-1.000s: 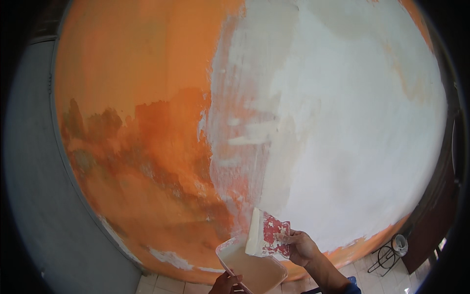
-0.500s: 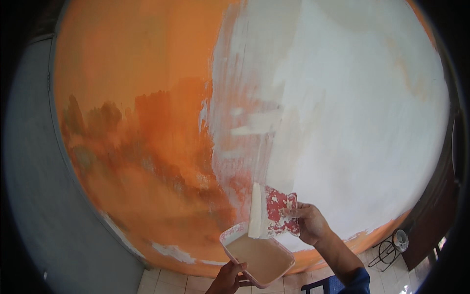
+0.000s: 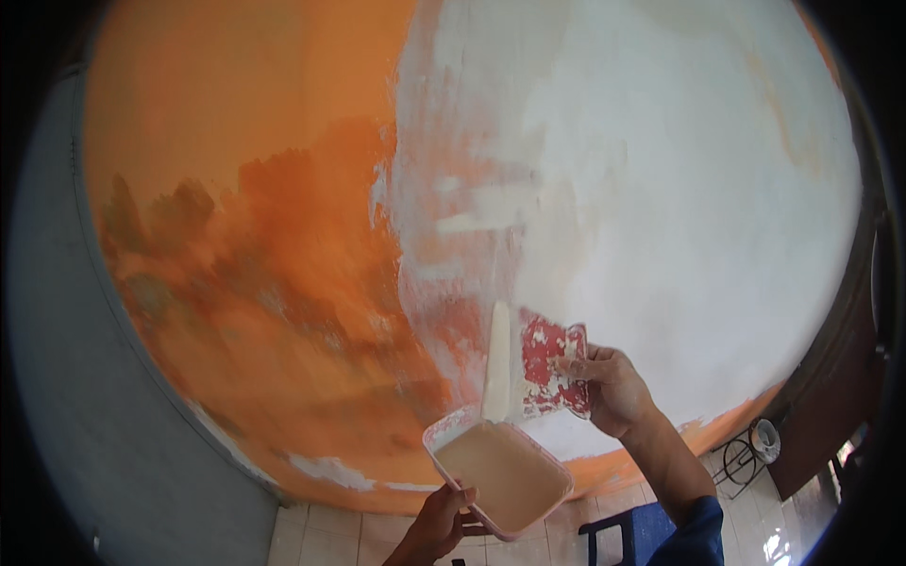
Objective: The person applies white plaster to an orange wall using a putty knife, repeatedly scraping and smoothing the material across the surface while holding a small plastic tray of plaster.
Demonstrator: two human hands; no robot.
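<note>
While the shallow tray (image 3: 454, 424) is held at its left side by the left hand (image 3: 437, 524), the red scraper (image 3: 547, 368) is gripped by the right hand (image 3: 616, 391), just above the tray. The thumb of the left hand is laid on the rim, and its fingers are placed beneath; the right hand is closed on the red part of the scraper. A beige paste (image 3: 510, 478) is contained in the tray, and a thick pale strip (image 3: 497, 363) of similar material is carried along the scraper's left edge. From this, the step in hand is judged to be the spreading of paste on the wall (image 3: 670, 236), near the border where the orange area (image 3: 302, 236) is met by the whitish one. Whether the wall is touched by the scraper cannot be told with certainty. For the next move, it seems to be required that the loaded edge is pressed evenly along the thinly covered band (image 3: 458, 325), and that the tray is kept close underneath.
</note>
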